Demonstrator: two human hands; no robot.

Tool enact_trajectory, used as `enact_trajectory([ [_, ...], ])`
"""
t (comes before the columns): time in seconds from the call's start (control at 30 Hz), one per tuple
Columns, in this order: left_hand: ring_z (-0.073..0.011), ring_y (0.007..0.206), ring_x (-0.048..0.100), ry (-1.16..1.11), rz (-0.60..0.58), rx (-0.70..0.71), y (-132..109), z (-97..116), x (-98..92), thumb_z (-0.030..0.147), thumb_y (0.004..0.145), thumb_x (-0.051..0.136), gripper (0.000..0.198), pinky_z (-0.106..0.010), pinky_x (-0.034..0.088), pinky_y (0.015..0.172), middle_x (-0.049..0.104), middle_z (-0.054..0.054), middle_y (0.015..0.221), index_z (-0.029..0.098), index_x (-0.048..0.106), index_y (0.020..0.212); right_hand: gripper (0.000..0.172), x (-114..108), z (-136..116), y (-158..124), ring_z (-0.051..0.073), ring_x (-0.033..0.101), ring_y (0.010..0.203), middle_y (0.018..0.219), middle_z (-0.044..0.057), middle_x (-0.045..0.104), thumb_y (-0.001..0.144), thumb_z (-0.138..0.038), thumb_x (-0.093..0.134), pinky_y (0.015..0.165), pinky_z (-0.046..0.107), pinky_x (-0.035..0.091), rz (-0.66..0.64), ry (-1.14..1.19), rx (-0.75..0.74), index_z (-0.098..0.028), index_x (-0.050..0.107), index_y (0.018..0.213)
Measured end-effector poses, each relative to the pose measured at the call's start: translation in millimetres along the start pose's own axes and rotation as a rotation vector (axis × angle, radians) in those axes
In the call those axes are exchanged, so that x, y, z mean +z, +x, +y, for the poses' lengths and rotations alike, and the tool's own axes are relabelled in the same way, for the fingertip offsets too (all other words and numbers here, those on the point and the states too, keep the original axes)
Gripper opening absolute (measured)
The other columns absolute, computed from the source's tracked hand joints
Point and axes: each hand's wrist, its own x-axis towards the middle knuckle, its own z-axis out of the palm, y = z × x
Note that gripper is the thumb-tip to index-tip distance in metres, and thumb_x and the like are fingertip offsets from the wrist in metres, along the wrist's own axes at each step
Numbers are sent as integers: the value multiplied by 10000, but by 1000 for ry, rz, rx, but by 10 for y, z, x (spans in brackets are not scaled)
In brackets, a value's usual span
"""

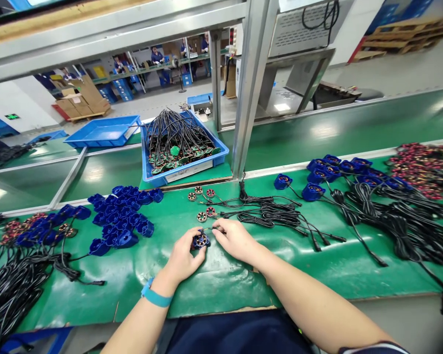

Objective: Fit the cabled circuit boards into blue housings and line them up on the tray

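The green bench (229, 280) is stretching beneath the right hand (236, 239) and left hand (181, 258); the left's curled grip is holding a blue housing (207, 243) around a coil (201, 239), the right's closed grip is pinching a thin wire (208, 228).

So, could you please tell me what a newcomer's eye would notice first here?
Probably the blue tray heaped with black cables and green boards, left of the metal post. Next, perhaps, the dark blue housings clustered at left on the green bench. Centrally, the left hand holds another housing, with the right hand beside it.
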Motion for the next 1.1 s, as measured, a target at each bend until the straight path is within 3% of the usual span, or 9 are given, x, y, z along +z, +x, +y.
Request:
enact_trajectory([
  [0.2, -239, 1182, 638, 46, -46, 78, 3, 7, -33, 211, 894, 618, 317, -408, 548, 1025, 641, -129, 1261, 214, 565, 1207, 68, -27, -60, 3, 179, 665, 783, 858, 43, 727, 912, -210, 602, 749, 287, 486, 36, -39, 1, -188, 666, 910],
  [0.43, -228, 1063, 665, 162, -56, 149, 33, -7, -2, 286, 926, 629, 254, -365, 587, 917, 639, -122, 1185, 219, 598, 1169, 58, -20, -68, 0, 153, 641, 758, 825, 9, 696, 907, -190, 580, 734, 267, 482, 64, 50, -24, -212, 630, 888],
  [0.63, -223, 901, 694, 285, 69, 88, -10, -1, 66, 413, 902, 671, 291, -349, 595, 809, 686, -91, 1024, 201, 616, 1094, 22, 135, -57, -77, 140, 603, 636, 683, -15, 644, 850, -227, 579, 616, 255, 463, -57, 292, 177, -206, 583, 853],
  [0.87, -219, 862, 707, 326, 74, 78, -67, -15, 125, 478, 915, 633, 365, -336, 593, 757, 695, -101, 1047, 193, 635, 1142, 340, 264, -88, -97, 82, 385, 371, 587, -80, 615, 818, -411, 602, 383, 186, 280, -132, 730, 436, -235, 415, 1039],
  [1.1, -213, 843, 705, 325, 41, 77, -57, 47, 71, 489, 932, 602, 367, -332, 591, 731, 690, -99, 1061, 203, 633, 1161, 564, 254, -155, -94, 64, 338, 348, 594, -85, 607, 765, -449, 674, 349, 153, 203, -186, 931, 534, -225, 379, 1191],
])
